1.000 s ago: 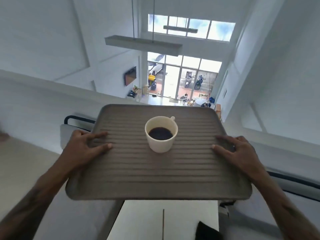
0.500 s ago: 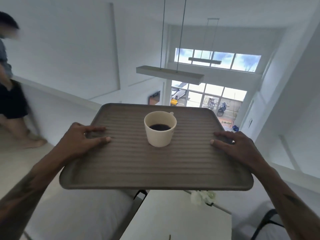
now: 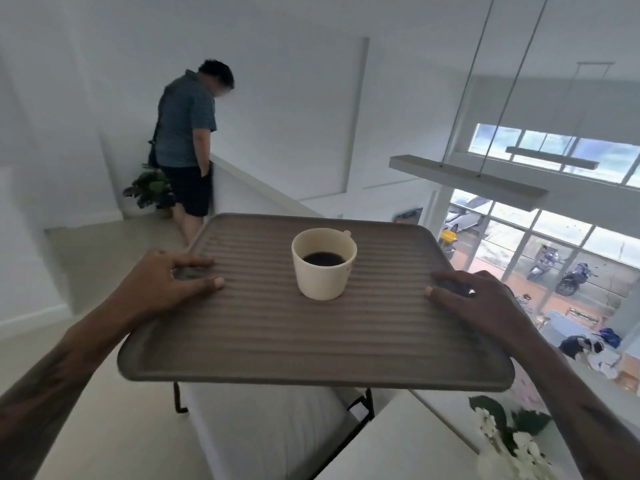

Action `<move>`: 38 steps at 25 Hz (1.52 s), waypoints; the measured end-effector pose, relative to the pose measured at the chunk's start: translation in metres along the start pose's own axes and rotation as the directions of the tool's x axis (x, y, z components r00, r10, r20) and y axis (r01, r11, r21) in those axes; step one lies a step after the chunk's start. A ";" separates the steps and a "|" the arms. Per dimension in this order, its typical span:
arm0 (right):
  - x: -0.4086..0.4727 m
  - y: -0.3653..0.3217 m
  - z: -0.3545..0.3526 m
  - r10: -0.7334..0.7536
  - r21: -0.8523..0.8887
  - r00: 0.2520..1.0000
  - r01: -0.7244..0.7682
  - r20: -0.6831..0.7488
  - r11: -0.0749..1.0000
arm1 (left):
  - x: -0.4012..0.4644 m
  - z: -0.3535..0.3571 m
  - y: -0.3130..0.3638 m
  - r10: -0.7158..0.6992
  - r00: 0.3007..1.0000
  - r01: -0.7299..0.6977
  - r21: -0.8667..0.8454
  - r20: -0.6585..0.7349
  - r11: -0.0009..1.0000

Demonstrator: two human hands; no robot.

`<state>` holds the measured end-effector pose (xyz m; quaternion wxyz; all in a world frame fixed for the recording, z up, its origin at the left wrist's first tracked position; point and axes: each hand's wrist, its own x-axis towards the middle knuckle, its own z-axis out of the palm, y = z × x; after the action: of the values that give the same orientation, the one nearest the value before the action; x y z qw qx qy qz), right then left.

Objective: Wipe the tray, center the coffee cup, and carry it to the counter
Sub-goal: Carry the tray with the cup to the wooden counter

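White walls [image 3: 294, 98], tall windows [image 3: 540, 244] — hanging lamp [image 3: 467, 183], potted plant [image 3: 149, 188].

A cream coffee cup [image 3: 324, 264] of dark coffee stands upright near the middle of the brown ribbed tray [image 3: 311, 344].

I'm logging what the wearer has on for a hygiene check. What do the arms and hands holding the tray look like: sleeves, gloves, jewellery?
Both forearms are bare to the frame edge, with no sleeves in view and no gloves. The left hand shows a thin ring on one finger. The right hand also has a small ring-like glint on a finger. Faint dark markings run along both forearms, too blurred to read.
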<state>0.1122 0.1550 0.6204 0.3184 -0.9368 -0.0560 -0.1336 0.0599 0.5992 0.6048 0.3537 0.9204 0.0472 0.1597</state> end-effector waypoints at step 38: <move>-0.078 -0.861 0.619 -0.931 0.776 -0.075 0.578 0.358 0.252 | -0.344 -0.501 -0.350 -0.603 -0.119 0.872 -0.374 -0.788 0.316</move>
<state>0.0067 1.2135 0.6273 0.2886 -0.5752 -0.7484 0.1607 -0.4196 1.1103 0.6325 0.1705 0.5417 0.7477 0.3441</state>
